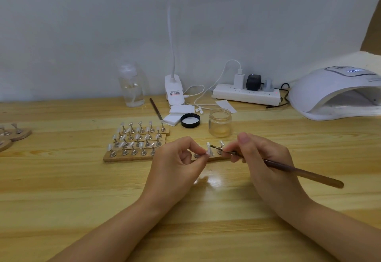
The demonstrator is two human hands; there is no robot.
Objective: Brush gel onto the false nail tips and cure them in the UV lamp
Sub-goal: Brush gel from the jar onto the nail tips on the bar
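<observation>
A false nail tip on its small metal stand is pinched between thumb and fingertips of the left hand, at table centre. A brush is grasped by the right hand, fingers curled round the ferrule end; the bristle end is laid against the pinched tip, and the brown handle runs out toward 4 o'clock. A wooden strip lies right behind both hands, with more mounted tips on it, partly hidden by the fingers.

At 9 o'clock of the left hand, just beside it, several wooden holder strips are set side by side, with rows of nail tips on metal stands. At 12 o'clock of the hands an open glass jar is seen, its black lid lying upturned to its 9 o'clock. A second brush lies near white pads. The UV lamp stands at 2 o'clock, well apart from the hands, its opening facing the table. A power strip, a clear bottle and a clip lamp are lined along the wall. More round holders are seen at the far 9 o'clock edge of the wooden table.
</observation>
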